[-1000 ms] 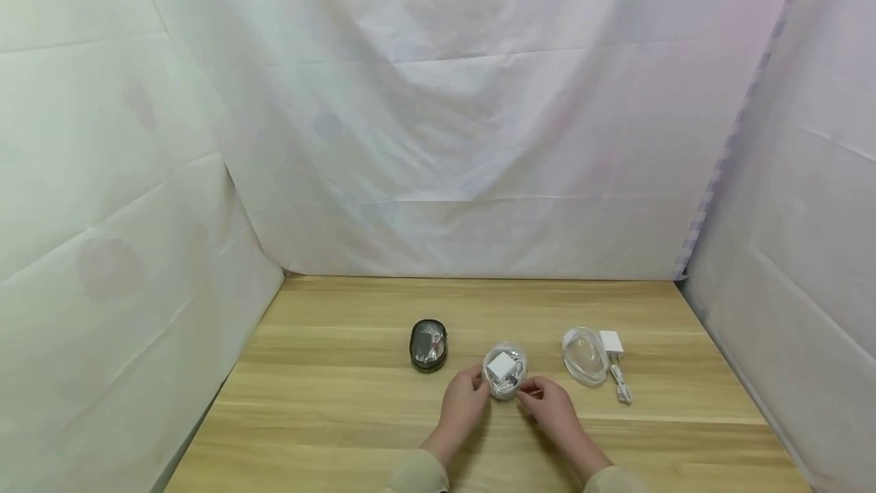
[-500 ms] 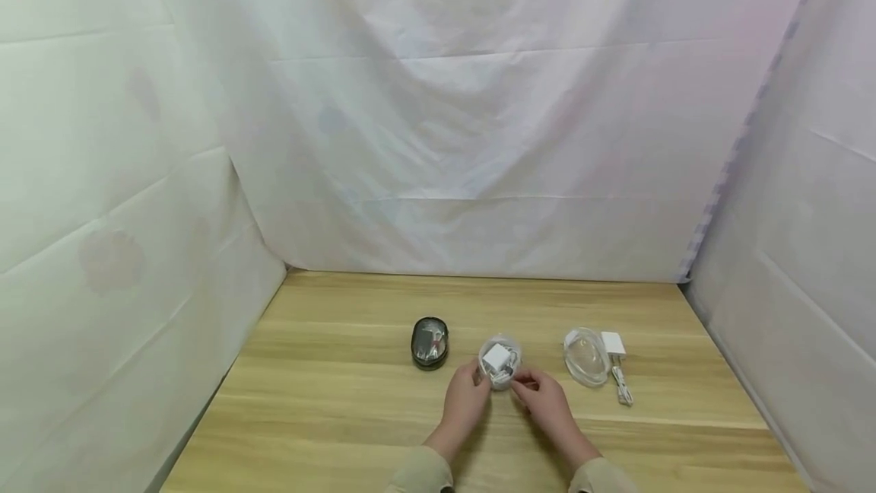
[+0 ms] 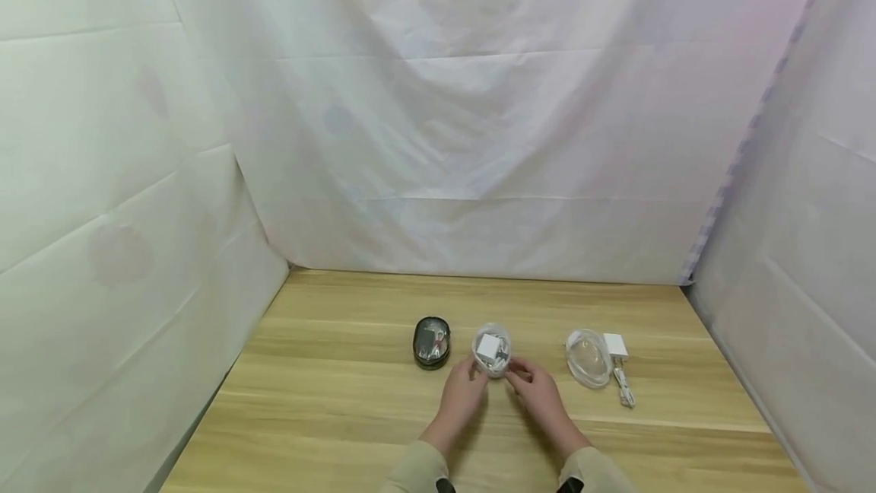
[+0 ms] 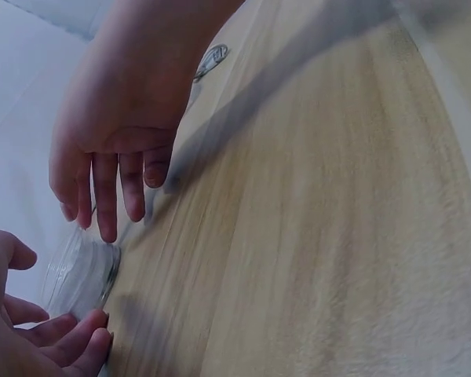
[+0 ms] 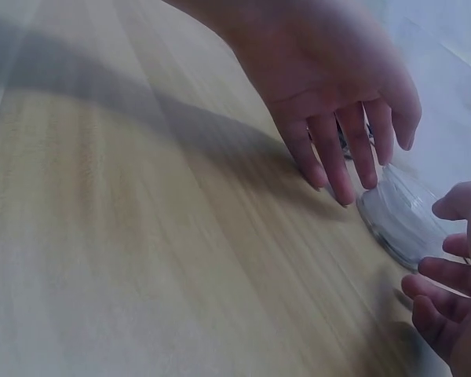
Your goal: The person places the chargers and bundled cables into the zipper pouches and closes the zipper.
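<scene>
A round clear plastic case [image 3: 491, 350] holding a white charger block [image 3: 489, 347] and a coiled white cable stands on the wooden table before me. My left hand [image 3: 462, 392] is at its left side and my right hand [image 3: 535, 392] at its right, fingertips right at the lower rim. Seen from the left wrist, the case's clear wall [image 4: 82, 271] lies between the left hand [image 4: 51, 334] and the hanging, nearly straight fingers of the right. The right wrist view shows the case [image 5: 400, 216] on the table, the right hand's [image 5: 455, 283] fingers loosely bent beside it.
Left of the case sits an oval black-edged case [image 3: 432, 343] with a clear top and dark contents. To the right lie another round clear case [image 3: 588, 358], a white charger block [image 3: 615, 345] and a bundled white cable [image 3: 624, 388]. White cloth [image 3: 438, 234] hangs behind the table.
The round case with the charger has shifted away from me and slightly left, with both hands following a little. The other things have kept their places on the table.
</scene>
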The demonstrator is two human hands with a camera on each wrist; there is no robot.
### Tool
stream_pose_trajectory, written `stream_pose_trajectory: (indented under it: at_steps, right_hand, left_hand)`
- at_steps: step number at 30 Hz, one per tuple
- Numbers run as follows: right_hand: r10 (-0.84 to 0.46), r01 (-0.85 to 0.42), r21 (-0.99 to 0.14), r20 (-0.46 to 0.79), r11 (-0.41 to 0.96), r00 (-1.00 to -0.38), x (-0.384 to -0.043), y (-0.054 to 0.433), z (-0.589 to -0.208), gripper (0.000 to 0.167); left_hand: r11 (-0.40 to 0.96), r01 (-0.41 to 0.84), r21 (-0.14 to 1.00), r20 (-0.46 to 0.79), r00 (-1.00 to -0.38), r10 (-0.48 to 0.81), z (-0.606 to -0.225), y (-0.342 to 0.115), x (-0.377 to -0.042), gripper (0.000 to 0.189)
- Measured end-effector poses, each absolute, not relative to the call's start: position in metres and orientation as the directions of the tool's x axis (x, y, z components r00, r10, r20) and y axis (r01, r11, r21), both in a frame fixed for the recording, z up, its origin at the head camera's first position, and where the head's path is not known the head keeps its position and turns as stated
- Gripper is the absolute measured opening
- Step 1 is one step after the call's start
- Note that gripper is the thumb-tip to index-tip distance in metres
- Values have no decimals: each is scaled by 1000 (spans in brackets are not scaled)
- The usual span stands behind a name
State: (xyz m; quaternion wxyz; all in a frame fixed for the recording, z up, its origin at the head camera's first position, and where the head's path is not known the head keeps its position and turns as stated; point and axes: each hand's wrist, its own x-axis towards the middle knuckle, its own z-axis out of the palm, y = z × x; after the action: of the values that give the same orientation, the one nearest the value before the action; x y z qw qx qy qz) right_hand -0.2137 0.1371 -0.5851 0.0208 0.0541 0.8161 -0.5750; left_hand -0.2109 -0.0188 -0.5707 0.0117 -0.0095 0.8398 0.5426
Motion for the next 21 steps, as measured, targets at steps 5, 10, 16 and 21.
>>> stream_pose_trajectory:
  at_steps: [5,10,16,21]
  right_hand:
    - [61,119,-927,-104,355,-993,-218,133,-585,38]
    - [48,98,-933,-87,347,-995,-222,131,-584,37]
    - [44,80,-934,-69,347,-997,-227,130,-582,36]
    - [44,83,-936,-72,341,-996,-229,130,-585,36]
  left_hand:
    - [385,-51,922,-54,-999,-2,-572,-21,-215,44]
    - [380,-51,924,-54,-999,-2,-574,-22,-219,43]
    - [389,-34,921,-37,-999,-1,-574,-22,-221,43]
    - [398,-32,917,-31,-999,-9,-573,-23,-221,44]
